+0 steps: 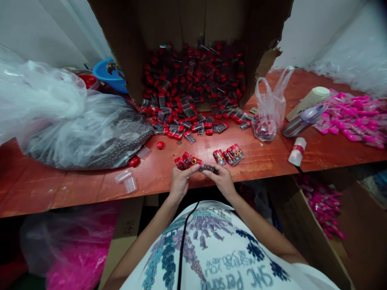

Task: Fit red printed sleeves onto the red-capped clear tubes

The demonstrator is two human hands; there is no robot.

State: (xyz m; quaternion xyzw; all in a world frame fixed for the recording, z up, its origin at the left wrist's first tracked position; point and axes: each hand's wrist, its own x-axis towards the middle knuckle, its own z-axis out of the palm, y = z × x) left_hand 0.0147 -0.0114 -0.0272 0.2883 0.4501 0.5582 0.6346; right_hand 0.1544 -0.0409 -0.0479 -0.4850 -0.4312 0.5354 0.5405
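Note:
My left hand (180, 180) is closed on some red printed packets (186, 160) with yellow marks, at the front edge of the red table. My right hand (223, 178) pinches a small clear case (207, 167) that looks full of dark round beads. The two hands nearly meet, and the left thumb reaches to the case's end. Just beyond my right hand, more red printed packets (234, 154) lie flat on the table. A loose red cap (160, 145) rests to the left, near two clear empty cases (130, 184).
A large cardboard box (121, 44) lies open toward me, spilling red-capped cases (187, 108). At left sits a clear bag (90, 141) of dark beads. To the right are a small plastic bag (269, 117), a purple-topped bottle (302, 121) and pink-capped items (353, 117).

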